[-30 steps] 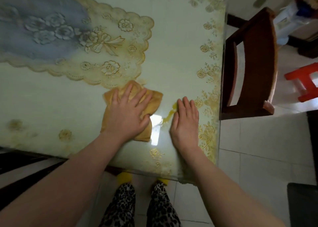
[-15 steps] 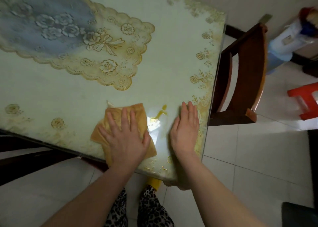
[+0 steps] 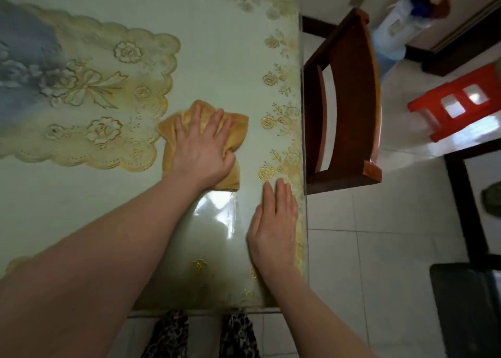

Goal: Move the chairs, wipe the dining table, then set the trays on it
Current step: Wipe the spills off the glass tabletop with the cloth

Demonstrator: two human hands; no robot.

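One bench, its left side cut off by the frame. One orange cloth lies crumpled toward the bench's right edge, mostly hidden under the left hand, which presses it with spread fingers; its long axis cannot be told. The right hand rests flat, fingers straight, at the near right corner. One wooden chair stands just beside the right edge. One red stool sits beyond it, blurred.

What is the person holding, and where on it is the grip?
The left hand presses on the middle of an orange cloth, fingers spread and curling slightly into its bunched top. The right hand holds nothing; it lies flat on the table.
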